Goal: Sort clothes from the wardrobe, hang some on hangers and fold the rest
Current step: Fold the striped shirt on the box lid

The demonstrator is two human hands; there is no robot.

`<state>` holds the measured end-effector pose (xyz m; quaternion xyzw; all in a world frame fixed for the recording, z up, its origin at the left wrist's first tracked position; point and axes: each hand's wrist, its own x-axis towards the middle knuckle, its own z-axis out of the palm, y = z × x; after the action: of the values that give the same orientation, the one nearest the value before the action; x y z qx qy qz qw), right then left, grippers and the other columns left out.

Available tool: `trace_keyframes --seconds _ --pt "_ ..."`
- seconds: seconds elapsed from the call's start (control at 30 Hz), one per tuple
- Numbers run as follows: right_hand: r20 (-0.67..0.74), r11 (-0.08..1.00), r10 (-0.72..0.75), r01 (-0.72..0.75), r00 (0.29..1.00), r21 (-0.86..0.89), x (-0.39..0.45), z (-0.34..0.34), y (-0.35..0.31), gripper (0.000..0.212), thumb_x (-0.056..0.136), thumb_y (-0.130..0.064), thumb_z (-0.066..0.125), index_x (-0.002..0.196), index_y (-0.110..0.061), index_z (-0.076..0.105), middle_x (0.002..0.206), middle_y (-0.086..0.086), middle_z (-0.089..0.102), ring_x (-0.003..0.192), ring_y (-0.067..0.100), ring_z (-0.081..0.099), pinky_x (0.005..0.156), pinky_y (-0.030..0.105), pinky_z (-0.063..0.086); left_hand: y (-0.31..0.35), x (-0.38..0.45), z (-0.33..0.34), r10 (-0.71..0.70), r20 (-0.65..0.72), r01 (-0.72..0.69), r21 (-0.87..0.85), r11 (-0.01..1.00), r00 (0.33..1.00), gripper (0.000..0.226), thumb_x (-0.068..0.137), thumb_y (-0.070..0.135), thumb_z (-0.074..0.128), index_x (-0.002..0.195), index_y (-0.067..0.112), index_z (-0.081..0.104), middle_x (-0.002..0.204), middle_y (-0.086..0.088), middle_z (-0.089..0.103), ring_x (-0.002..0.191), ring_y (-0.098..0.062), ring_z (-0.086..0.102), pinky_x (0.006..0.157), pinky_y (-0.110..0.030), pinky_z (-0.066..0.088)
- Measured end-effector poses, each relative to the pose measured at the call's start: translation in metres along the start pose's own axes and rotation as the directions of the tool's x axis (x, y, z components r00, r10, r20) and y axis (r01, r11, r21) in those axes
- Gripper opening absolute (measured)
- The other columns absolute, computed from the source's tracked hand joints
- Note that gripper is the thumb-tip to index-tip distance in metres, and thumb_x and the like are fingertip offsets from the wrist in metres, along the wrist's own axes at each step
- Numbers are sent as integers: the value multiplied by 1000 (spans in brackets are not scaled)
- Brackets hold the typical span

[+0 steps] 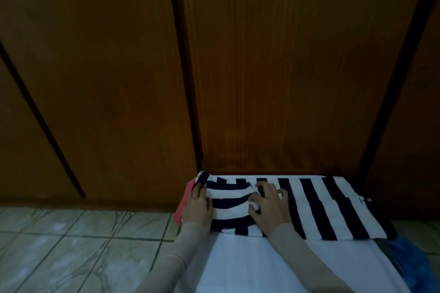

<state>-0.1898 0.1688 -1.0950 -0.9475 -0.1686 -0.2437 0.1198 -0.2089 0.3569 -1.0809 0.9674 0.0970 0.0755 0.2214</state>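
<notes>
A navy-and-white striped garment [316, 207] lies flat on a white cloth [273, 266] on the floor, right against the wooden wardrobe doors [273, 78]. Its left part is folded over, so the stripes there run crosswise. My left hand [197, 207] rests on the garment's left edge with its fingers straight. My right hand [269, 207] presses down on the folded part with its fingers spread and slightly bent. A red cloth [184, 202] peeks out under the garment's left edge.
The dark wooden wardrobe doors are closed and fill the upper view. A pale green tiled floor [71, 245] lies to the left. A blue fabric [409, 259] lies at the lower right beside the white cloth.
</notes>
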Motion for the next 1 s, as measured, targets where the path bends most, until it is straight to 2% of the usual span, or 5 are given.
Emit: trace_keyframes --seconds 0.2,0.37,0.6,0.77,1.0 --pt "478 997 -56 72 877 -14 -5 13 -13 86 90 -58 -9 133 -18 54 145 -7 38 130 5 43 101 44 40 9 -16 14 182 301 -303 424 854 936 53 103 37 15 150 22 -1 158 4 -7 145 -11 -5 109 -57 -15" --pt "613 1000 -4 14 790 -11 -9 19 -11 142 19 -70 -53 148 -23 -15 152 -10 -25 143 7 -17 114 47 -6 -4 -17 24 170 331 -318 472 822 928 53 101 43 8 149 28 -8 157 5 -14 144 -11 -15 106 -55 -22" --pt "657 986 161 -149 736 -75 -11 15 13 65 89 -66 -2 143 -37 -22 151 -6 -31 143 16 -20 111 61 -6 -7 -18 24 186 352 -346 476 809 917 54 100 45 5 148 28 -14 156 4 -20 142 -13 -20 104 -49 -26" --pt "633 962 257 -127 731 -243 -22 9 54 84 63 -72 -36 139 -37 -27 145 -10 -35 142 11 -21 104 69 -7 3 -16 21 134 342 -311 539 783 930 52 101 37 9 149 26 -8 157 -1 -13 145 -16 -13 98 -62 -26" --pt "569 896 439 -287 695 -340 -41 -13 104 55 99 -51 8 142 -37 -23 155 -7 -22 143 10 -15 108 66 -4 43 -14 33 116 391 -325 525 787 913 60 101 27 23 149 12 -7 158 -4 -10 146 -16 -7 103 -66 -15"
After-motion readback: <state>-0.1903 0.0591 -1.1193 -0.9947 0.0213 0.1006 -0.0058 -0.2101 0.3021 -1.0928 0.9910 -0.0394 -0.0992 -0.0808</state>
